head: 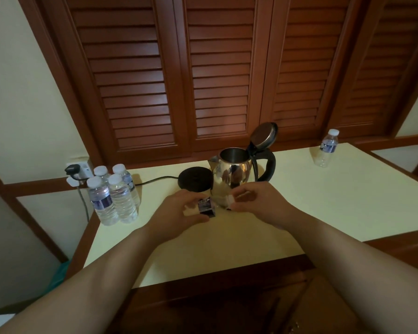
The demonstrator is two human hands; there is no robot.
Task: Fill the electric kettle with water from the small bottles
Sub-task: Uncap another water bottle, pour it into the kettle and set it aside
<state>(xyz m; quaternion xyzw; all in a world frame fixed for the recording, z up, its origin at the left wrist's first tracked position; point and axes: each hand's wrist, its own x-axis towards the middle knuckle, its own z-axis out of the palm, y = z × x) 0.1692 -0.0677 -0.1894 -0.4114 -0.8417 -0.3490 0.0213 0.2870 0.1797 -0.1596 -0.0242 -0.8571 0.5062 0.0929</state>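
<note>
Steel and polished, the rounded electric kettle (232, 168) stands off its round black power base (195, 180) on the pale cream bench (336, 201), its hinged lid (263, 136) thrown back and its mouth open upward. Just in front of it the person holds a small clear plastic bottle with a dark label (206, 208) lying nearly on its side between both hands. The left hand (179, 213) is wrapped around the bottle's body; the right hand (256, 201) is pinched at the neck end, where a white cap seems to sit, though blur hides whether it is on or already loose.

The step in hand looks like unscrewing the cap. Next, the cap must come away and the bottle be lifted over the kettle's open mouth and tipped, neck down, steadily enough that water does not splash onto the base beside it.

Four more capped clear bottles (114, 196) stand clustered at the bench's left edge near a wall socket (79, 171), apparently full. One capped bottle (326, 149) stands alone far right and looks empty.
</note>
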